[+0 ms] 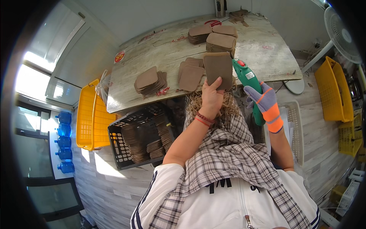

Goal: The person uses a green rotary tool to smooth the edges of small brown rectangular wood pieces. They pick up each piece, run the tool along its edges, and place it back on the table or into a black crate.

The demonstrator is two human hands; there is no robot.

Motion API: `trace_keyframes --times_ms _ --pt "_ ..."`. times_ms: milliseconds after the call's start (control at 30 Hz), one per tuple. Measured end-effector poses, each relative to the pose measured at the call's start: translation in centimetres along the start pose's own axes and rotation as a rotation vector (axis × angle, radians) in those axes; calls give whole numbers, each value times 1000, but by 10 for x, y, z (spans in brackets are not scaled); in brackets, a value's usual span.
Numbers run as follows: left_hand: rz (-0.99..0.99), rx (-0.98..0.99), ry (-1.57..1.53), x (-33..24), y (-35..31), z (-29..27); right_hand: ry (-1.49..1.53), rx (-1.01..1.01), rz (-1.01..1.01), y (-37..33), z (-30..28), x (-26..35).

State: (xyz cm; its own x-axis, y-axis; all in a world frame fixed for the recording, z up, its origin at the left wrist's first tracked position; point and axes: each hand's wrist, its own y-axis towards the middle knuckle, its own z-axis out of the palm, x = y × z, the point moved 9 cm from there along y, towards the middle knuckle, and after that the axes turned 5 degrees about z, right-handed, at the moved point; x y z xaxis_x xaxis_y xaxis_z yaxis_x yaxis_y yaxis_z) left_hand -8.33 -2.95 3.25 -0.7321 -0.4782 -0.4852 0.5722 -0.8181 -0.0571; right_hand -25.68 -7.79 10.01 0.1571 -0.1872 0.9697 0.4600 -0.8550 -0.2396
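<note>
My left hand pinches the lower end of a flat brown piece with rounded corners, thumb on top. In my right hand, which wears a purple and orange glove, is a green handheld power tool with a red button. Its front end is beside the right edge of the brown piece; the tip is hard to make out. Similar pieces lie in stacks on the table: a tall one just beyond, a spread pile to the left, and another pile farther left. Thin brown trimmings hang over my checked apron.
A black crate holding stacked brown pieces stands below the worn table at left. Farther left is a yellow basket. At right are a white basket, a fan and a yellow crate. Scraps lie at the table's back.
</note>
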Motion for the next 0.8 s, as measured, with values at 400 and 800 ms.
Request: trace_keyframes --times_ms 400,800 --pt "-138 248 515 -70 10 -18 -232 195 46 -22 -6 -7" --pt "-375 207 642 -47 -14 -52 -210 251 74 -17 17 -19"
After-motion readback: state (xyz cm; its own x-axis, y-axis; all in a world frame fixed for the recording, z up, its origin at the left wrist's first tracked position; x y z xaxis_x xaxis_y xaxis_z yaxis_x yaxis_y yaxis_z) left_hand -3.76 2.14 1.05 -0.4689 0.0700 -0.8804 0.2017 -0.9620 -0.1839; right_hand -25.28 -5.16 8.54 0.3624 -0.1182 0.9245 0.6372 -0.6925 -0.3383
